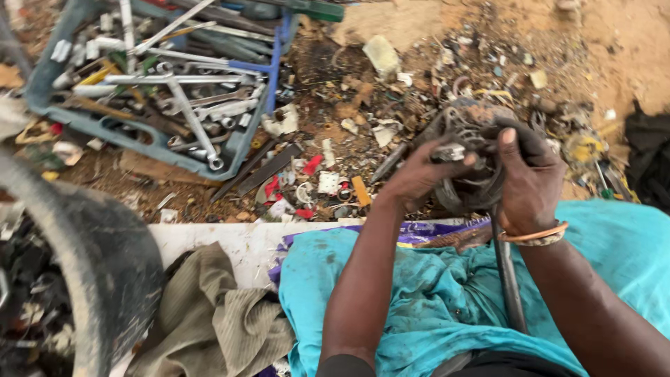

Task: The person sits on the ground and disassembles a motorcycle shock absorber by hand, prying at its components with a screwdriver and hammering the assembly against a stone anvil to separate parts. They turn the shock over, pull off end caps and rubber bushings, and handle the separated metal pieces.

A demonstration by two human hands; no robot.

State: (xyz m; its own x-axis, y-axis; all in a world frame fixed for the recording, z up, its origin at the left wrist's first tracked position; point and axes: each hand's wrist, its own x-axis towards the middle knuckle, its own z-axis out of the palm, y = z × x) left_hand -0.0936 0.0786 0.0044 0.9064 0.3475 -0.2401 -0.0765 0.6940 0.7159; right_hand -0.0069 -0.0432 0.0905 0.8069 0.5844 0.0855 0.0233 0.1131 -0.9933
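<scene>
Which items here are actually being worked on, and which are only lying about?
In hand:
- left hand and right hand gripping a round, greasy metal part
- dark rod hanging below it

Lying about:
- blue tray of spanners
- tyre
- khaki cloth
- scattered scraps

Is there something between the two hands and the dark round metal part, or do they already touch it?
Nothing visible: the left hand and right hand both already grip the dark, greasy round metal part.
</scene>
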